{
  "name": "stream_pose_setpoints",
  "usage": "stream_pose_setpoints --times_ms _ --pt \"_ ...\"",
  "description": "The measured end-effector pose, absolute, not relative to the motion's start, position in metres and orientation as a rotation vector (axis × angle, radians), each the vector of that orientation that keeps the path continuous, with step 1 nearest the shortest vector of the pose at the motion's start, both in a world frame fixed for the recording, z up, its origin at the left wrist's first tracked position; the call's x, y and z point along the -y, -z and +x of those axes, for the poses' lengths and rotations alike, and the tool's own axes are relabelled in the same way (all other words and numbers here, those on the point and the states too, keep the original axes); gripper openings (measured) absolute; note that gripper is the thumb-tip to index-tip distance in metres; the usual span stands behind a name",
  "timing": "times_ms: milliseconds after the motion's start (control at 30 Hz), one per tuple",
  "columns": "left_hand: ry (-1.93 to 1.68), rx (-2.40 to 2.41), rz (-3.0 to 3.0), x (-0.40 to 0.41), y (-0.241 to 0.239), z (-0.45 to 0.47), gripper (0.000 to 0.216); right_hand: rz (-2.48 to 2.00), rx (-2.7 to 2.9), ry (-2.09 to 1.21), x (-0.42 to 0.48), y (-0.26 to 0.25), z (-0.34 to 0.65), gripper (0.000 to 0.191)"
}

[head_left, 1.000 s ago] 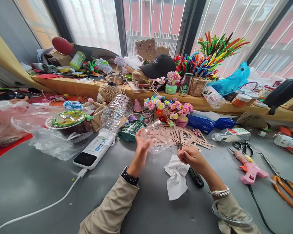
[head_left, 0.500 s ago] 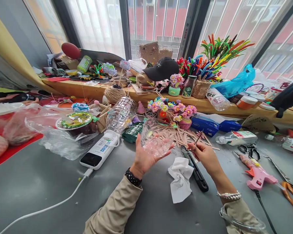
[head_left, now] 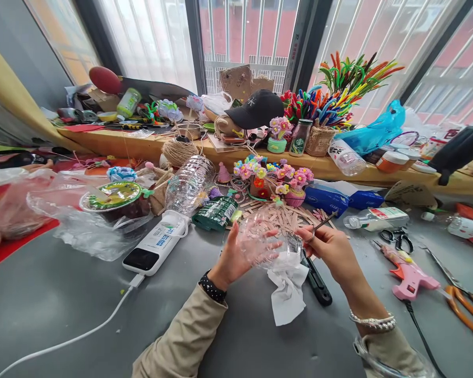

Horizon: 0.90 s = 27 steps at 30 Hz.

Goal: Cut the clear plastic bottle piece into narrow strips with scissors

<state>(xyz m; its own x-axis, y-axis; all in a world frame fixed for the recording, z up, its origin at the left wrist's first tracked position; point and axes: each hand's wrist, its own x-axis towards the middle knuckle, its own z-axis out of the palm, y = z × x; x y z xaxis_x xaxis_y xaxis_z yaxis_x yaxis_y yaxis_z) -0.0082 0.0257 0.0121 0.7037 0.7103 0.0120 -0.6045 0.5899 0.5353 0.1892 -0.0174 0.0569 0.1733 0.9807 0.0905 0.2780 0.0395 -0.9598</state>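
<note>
A clear plastic piece (head_left: 263, 237), curved like a cut part of a bottle, rests against my left hand (head_left: 236, 257). Its fingers are spread and show through the plastic. My right hand (head_left: 331, 252) pinches a slim dark metal tool (head_left: 325, 221), which points up and to the right; its exact kind is hard to make out. The fingertips of this hand are at the right rim of the plastic piece. Just below lies a crumpled white tissue (head_left: 287, 299), beside a black-handled utility knife (head_left: 318, 282).
Right of my hands lie a pink glue gun (head_left: 412, 281), black scissors (head_left: 396, 240) and orange-handled scissors (head_left: 467, 304). A white power bank (head_left: 156, 243) with a cable is at left. Wooden sticks (head_left: 291, 215), pipe-cleaner flowers (head_left: 299, 178) and a large clear bottle (head_left: 189, 184) stand behind.
The clear plastic piece has turned and shifted right, towards my right hand, so its rim is now at the right fingertips. My view has shifted slightly, too.
</note>
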Motion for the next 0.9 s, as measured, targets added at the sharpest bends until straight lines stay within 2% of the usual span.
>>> stream_pose_setpoints --times_ms 133,400,633,767,900 --pt "-0.781 -0.192 0.647 -0.023 -0.011 -0.011 0.094 -1.472 1.272 -0.880 0.017 -0.054 0.190 0.039" --pt "-0.862 -0.242 0.839 -0.021 -0.013 -0.012 0.095 -1.496 1.260 -0.892 0.011 -0.049 0.196 0.052" --pt "-1.089 -0.358 0.937 -0.023 -0.013 -0.010 0.102 -1.652 1.715 -0.970 0.012 -0.048 0.216 0.074" --pt "-1.107 -0.361 0.961 -0.023 -0.013 -0.010 0.101 -1.741 2.064 -0.884 0.017 -0.054 0.210 0.072" --pt "-1.114 -0.375 0.975 -0.022 -0.014 -0.009 0.100 -1.823 2.148 -0.909 0.019 -0.056 0.206 0.069"
